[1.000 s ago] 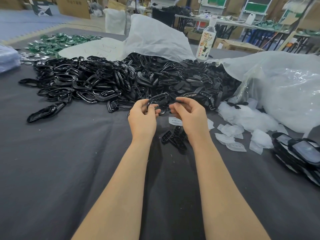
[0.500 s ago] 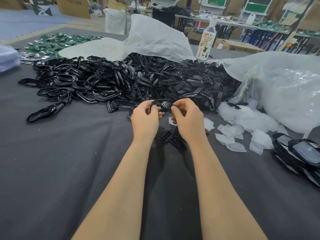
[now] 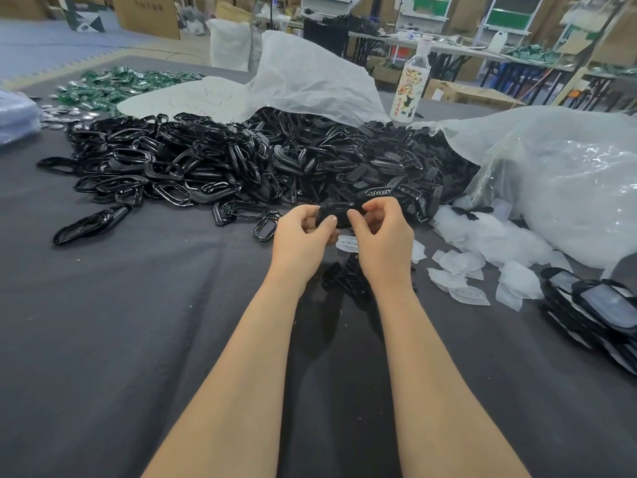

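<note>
Since a second ago, I see both hands drawn closer together, and the open frame they held now reads as one dark black piece [image 3: 339, 215] between them. The left hand [image 3: 303, 236] pinches its left end, thumb on top and fingers curled under. The right hand [image 3: 382, 232] pinches the right end, fingers curled over it. The piece sits lifted off the grey cloth [image 3: 103, 322], just in front of the heap of black frames [image 3: 206, 167]. Under the wrists I make out a small cluster of black parts [image 3: 344, 274]. White packets [image 3: 458, 267] lie near the right hand, with a clear plastic bag [image 3: 568, 188] beyond them. A bottle [image 3: 410, 88] stands upright behind the heap.
</note>
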The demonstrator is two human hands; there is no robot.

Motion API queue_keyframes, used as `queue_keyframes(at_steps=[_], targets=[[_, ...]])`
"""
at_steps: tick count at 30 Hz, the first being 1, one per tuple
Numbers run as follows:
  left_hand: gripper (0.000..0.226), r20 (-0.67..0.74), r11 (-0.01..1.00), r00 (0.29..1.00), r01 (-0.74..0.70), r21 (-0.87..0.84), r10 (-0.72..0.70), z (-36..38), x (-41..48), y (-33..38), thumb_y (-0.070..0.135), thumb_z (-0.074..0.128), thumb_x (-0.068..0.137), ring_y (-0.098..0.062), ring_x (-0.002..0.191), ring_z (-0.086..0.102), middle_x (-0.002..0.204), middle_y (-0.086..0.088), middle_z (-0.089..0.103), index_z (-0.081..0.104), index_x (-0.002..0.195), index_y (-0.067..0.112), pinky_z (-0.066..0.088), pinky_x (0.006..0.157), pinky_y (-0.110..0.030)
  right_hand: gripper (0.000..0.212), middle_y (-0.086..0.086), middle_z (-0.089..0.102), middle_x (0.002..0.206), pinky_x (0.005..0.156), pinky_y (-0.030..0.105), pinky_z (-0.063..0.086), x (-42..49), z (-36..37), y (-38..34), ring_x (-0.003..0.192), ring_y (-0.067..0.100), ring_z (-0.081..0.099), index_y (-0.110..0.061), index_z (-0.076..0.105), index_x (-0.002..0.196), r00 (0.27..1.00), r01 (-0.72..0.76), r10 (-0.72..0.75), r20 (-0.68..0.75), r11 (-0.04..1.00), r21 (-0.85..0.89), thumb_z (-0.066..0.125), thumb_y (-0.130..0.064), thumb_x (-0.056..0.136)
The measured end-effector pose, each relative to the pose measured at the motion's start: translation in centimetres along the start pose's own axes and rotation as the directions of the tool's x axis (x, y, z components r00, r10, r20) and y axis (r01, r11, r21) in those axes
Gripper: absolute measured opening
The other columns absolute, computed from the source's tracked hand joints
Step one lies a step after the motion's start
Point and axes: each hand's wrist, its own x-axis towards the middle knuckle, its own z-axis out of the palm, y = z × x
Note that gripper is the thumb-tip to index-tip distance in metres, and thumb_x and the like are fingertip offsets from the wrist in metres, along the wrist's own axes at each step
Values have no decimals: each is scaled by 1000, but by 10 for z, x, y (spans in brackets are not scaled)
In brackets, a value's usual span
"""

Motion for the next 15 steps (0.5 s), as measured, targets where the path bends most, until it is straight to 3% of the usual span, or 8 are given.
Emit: queue_keyframes(at_steps=[3,6,12,15], targets=[[13,12,991,999,49,-126,-47,-1,0,2,4,59,93,-1,63,66,57,14,63,60,86,14,54,67,-14,13,-2,64,82,71,17,47,3,-1,2,72,8,59,-13,62,97,985,-153,142,101,983,105,63,-24,91],[11,11,981,997,83,-173,-82,-1,-1,4,4,60,93,-3,64,68,71,-1,58,61,83,10,52,64,-11,14,3,68,77,61,20,51,6,-2,2,62,6,62,-9,68,94,940,-313,256,227,910,270,60,-20,94],[13,17,986,995,95,-138,-93,1,-1,3,6,58,94,-5,66,69,82,-10,58,61,82,9,53,65,-14,16,-1,67,67,54,16,48,5,-3,1,51,0,58,-11,67,85,941,-315,255,223,901,299,57,-20,95],[13,70,952,987,160,-260,-147,-1,-1,4,5,57,95,-6,68,68,79,-6,66,61,83,6,55,68,-15,19,-3,67,63,51,14,47,4,-4,-1,50,-1,56,-10,67,85,933,-333,263,244,887,320,57,-22,96]])
